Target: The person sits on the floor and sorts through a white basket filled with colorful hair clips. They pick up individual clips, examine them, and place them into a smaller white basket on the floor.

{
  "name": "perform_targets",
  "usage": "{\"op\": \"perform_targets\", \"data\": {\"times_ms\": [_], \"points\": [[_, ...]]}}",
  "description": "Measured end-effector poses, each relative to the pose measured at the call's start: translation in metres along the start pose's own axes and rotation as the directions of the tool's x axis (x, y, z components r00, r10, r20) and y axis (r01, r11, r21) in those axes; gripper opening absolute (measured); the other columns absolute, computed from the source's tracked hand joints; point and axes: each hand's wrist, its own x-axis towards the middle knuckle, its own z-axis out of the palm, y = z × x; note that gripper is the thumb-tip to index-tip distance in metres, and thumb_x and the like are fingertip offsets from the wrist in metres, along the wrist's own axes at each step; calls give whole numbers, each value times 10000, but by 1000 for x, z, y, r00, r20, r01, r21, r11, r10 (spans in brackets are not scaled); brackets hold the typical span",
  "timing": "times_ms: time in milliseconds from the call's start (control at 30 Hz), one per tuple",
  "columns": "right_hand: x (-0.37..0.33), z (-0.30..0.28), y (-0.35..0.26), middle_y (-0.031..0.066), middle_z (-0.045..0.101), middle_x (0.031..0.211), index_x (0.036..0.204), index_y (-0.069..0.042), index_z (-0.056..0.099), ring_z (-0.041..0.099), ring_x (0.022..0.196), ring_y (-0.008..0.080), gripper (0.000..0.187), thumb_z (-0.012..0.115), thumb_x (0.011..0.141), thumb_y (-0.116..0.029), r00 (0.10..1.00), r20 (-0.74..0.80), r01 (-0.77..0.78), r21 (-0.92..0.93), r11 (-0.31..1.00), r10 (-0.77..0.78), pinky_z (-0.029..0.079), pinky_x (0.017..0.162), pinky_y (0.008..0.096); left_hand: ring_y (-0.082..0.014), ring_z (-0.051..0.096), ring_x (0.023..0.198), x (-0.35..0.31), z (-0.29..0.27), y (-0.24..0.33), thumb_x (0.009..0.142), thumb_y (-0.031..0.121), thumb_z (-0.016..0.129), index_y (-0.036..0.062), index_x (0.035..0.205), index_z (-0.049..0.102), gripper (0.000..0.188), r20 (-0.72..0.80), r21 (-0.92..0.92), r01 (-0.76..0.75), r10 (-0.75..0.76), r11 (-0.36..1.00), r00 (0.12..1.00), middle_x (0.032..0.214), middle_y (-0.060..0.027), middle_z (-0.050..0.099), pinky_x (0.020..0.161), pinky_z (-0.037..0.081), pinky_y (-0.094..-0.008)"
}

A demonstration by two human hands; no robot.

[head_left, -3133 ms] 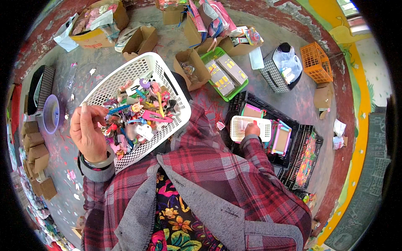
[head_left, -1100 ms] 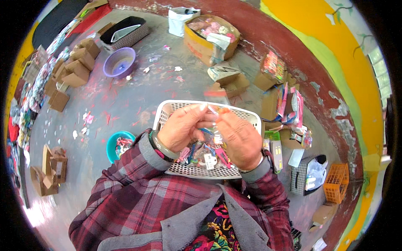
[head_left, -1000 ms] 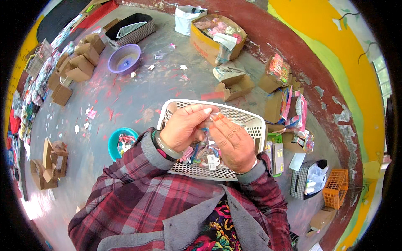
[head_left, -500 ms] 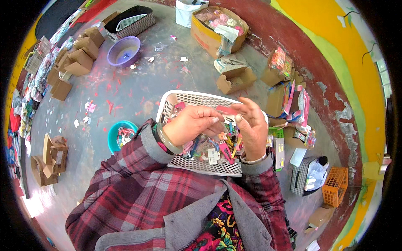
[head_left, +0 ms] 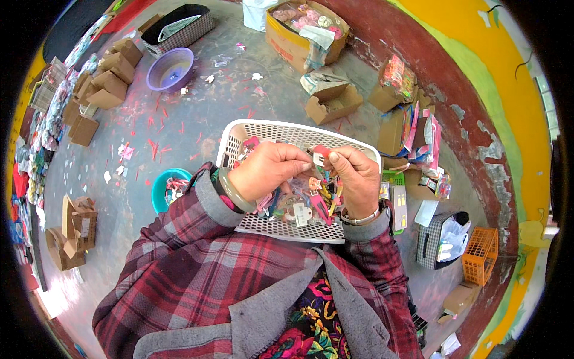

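Observation:
A white perforated basket point(head_left: 281, 235) sits in front of me, full of small colourful bits that look like hair clips, among them a pink clip point(head_left: 321, 207) and a white tag point(head_left: 301, 213). Above it, my right hand point(head_left: 359, 179) pinches a small red-and-white piece point(head_left: 320, 155) between thumb and fingers. My left hand point(head_left: 266, 170) is closed in a pinch close beside that piece. Whatever lies between its fingertips is too small to make out.
A teal bowl point(head_left: 160, 190) of small items stands left of the basket. Purple basin point(head_left: 150, 78), checked bin point(head_left: 191, 35) and cardboard boxes point(head_left: 107, 90) lie farther off. At right are a green basket point(head_left: 393, 178), an open carton point(head_left: 335, 105) and an orange crate point(head_left: 479, 254).
My right hand's fingers have folded in from a spread pose to a pinch on the red-and-white piece. Both hands remain close together over the basket. The view has shifted slightly.

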Motion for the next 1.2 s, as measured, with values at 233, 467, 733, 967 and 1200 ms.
{"op": "perform_targets", "data": {"times_ms": [233, 467, 733, 967, 1200], "points": [[0, 2, -5, 50, 622, 787, 882, 12, 622, 558, 672, 97, 215, 560, 885, -194, 995, -91, -27, 106, 994, 36, 438, 609, 211, -234, 621, 785, 2, 0, -15, 765, 72, 598, 34, 889, 651, 140, -82, 797, -374, 698, 474, 711, 817, -73, 649, 678, 499, -294], [3, -9, -1, 49, 640, 802, 880, -10, 610, 610, 701, 116, 183, 537, 889, -177, 897, 287, -421, 328, 846, 335, 458, 568, 217, -301, 589, 910, -4, 11, 4, 638, 32, 654, 38, 886, 655, 248, 191, 937, -348, 851, -10, 490, 895, -90, 645, 763, 490, -359], [3, -8, 6, 58, 626, 758, 860, 4, 613, 588, 665, 117, 130, 535, 861, -101, 981, 98, -165, -21, 986, 166, 453, 560, 241, -332, 486, 1094, -1, 15, 5, 632, 111, 715, 27, 1017, 606, 409, 113, 897, -394, 760, 199, 640, 1136, -130, 554, 906, 414, -390], [1, -7, 3, 89, 573, 668, 840, 14, 605, 542, 563, 148, 75, 584, 779, -22, 962, 227, 236, -412, 880, -152, 455, 590, 278, -280, 560, 955, 12, 0, -19, 722, 68, 654, 33, 864, 597, 157, 24, 670, -507, 667, 542, 744, 948, -119, 594, 825, 442, -364], [-2, -5, -3, 8, 605, 718, 841, 18, 623, 520, 641, 39, 107, 571, 753, -13, 988, 149, -3, -268, 964, 45, 410, 553, 185, -71, 558, 791, 7, 3, -19, 825, 1, 586, -17, 904, 612, 85, -9, 252, -267, 278, 930, 961, 838, -24, 621, 708, 461, -220]]}}
